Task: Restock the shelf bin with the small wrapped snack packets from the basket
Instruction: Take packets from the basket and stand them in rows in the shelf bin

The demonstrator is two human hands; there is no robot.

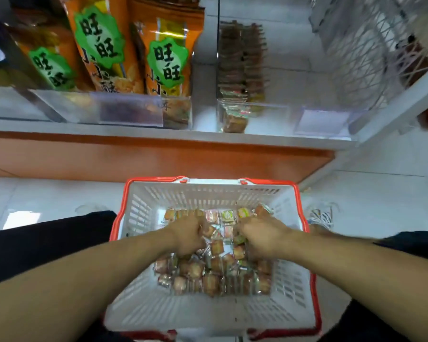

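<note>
My left hand [187,236] and right hand [262,236] clutch small shiny wrapped snack packets [216,246] inside the white slotted plastic basket [139,215]; overfull fistfuls could spill while lifting.

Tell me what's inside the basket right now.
The basket holds a heap of small wrapped snack packets on its floor. The left hand and right hand are both down in the heap, covering the packets beneath them.

What I can't make out from up here

My left hand [187,234] and right hand [263,236] bury their fingertips among the snack packets [214,275], so what they grip is hidden (packet print too small to read). At 12 o'clock the shelf bin [255,117] blurs; at 6 the basket [292,287] rim is cut off.
</note>
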